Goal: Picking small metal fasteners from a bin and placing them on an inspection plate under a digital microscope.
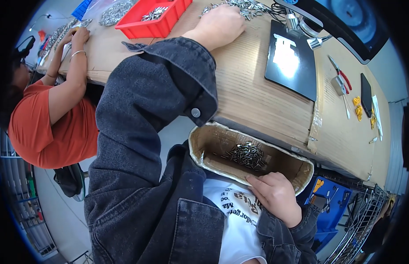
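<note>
My left hand (220,27) reaches across the table to a loose pile of small shiny metal parts (248,6) at the back. Its fingers look curled at the pile's near edge, and the palm side is hidden, so whatever they hold does not show. Close against my body, a long cardboard box (213,128) with a pale taped rim hangs at the table's front edge. A heap of small metal pieces (247,155) lies on its bottom. Over the box's near rim my right hand (277,193) is closed, with its fingers together at the edge.
Left of my left hand stands a red plastic bin (142,27) with metal parts. A black mat (290,66) lies under a screen (358,22) on the right. Red-handled pliers (343,79) and a phone (366,94) lie farther right. A co-worker (54,110) works at the left.
</note>
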The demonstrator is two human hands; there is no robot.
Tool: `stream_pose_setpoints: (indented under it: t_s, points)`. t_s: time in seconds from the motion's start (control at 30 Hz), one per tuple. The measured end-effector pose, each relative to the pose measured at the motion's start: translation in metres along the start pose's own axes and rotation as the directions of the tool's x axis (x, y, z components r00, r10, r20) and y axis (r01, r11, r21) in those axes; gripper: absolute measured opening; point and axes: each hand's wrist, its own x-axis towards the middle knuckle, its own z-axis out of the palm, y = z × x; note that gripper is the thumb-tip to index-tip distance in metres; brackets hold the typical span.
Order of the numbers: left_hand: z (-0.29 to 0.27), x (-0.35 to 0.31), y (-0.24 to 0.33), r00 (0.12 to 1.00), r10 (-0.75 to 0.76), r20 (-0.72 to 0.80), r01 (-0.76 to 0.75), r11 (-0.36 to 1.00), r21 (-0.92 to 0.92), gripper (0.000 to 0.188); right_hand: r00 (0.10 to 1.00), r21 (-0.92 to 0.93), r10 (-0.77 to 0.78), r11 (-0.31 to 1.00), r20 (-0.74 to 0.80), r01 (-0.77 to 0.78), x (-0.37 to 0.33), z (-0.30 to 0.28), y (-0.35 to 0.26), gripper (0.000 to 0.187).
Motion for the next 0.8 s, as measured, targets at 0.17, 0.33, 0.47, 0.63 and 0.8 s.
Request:
stream_pose_setpoints:
  t_s: [0.17, 0.33, 0.47, 0.63, 0.8]
  points:
    - [0.008, -0.012, -0.005, 1.000, -0.014, 0.009, 0.014, 0.999, -0.039, 0.021, 1.000, -0.006, -0.011, 1.000, 0.012, 0.011, 0.001, 0.000, 0.002, 0.023]
    - [0.004, -0.021, 0.002, 0.989, -0.105, -0.109, 0.093, 0.989, -0.112, 0.021, 1.000, 0.019, -0.001, 1.000, 0.003, 0.001, -0.005, 0.000, 0.004, 0.023]
    - [-0.022, -0.030, 0.012, 0.993, -0.046, -0.108, 0.037, 0.996, -0.079, 0.018, 1.000, 0.021, -0.023, 1.000, 0.016, 0.023, -0.005, 0.004, 0.000, 0.023]
    - [-0.037, -0.011, 0.059, 0.972, -0.229, -0.056, 0.155, 0.802, -0.577, 0.014, 0.999, -0.029, -0.002, 1.000, 0.036, 0.003, -0.005, -0.002, 0.014, 0.023]
    - [-0.032, 0.009, 0.101, 0.936, -0.330, 0.125, 0.293, 0.530, -0.796, 0.015, 1.000, 0.032, -0.004, 0.999, 0.011, 0.004, -0.006, 0.001, 0.007, 0.023]
